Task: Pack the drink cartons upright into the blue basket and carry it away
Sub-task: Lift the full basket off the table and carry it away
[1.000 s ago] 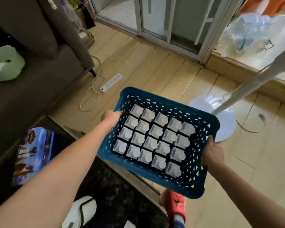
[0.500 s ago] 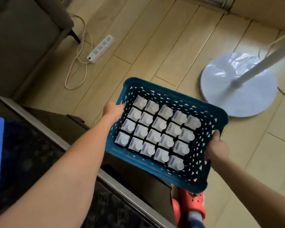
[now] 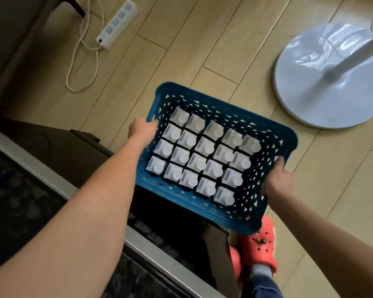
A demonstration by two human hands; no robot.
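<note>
The blue basket is held in the air above the wooden floor, its near corner over the edge of the dark table. Inside it the drink cartons stand upright in tight rows, white caps up, filling most of the bottom; a strip of bare basket shows along the right wall. The left hand grips the left rim, fingers curled over the edge. The right hand grips the right rim, thumb on top, fingers wrapped under where they are hidden. A red clog stands on the floor just below the basket's near corner. Beyond the basket the floor lies open up to the round white fan base on the right. A power strip with its looped cord lies at top left, near what may be a sofa leg, though that corner is dim.
</note>
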